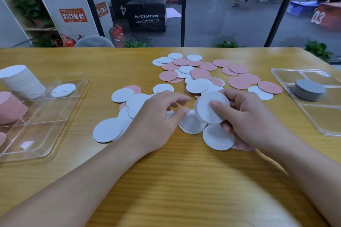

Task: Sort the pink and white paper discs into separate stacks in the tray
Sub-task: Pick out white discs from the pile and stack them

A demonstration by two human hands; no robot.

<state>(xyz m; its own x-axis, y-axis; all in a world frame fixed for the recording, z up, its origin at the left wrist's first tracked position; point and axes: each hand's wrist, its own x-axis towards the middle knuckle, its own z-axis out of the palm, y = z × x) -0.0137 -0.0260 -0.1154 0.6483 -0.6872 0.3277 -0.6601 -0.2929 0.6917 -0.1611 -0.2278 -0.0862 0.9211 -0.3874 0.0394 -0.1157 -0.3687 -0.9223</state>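
On the yellow wooden desk (184, 180), loose round pink and white paper discs (201, 72) lay scattered across the middle of the frame, many overlapping. The right hand (245, 116), just right of centre, gripped a small stack of white paper discs (210, 108), thumb pressed on the top face and fingers curled beneath, the stack tilted toward the camera. The left hand (158, 116) hovered just beside it over several white discs, its fingers loosely bent and holding nothing I could see. At the left edge sat a clear plastic divided tray (42, 134), carrying a tall stack of white discs (22, 81), a stack of pink discs (11, 107) nearer the camera, and one single white disc (63, 90) in the compartment beside the white stack. At the right edge, a second clear plastic tray (324, 121) held a short stack of grey discs (310, 89).
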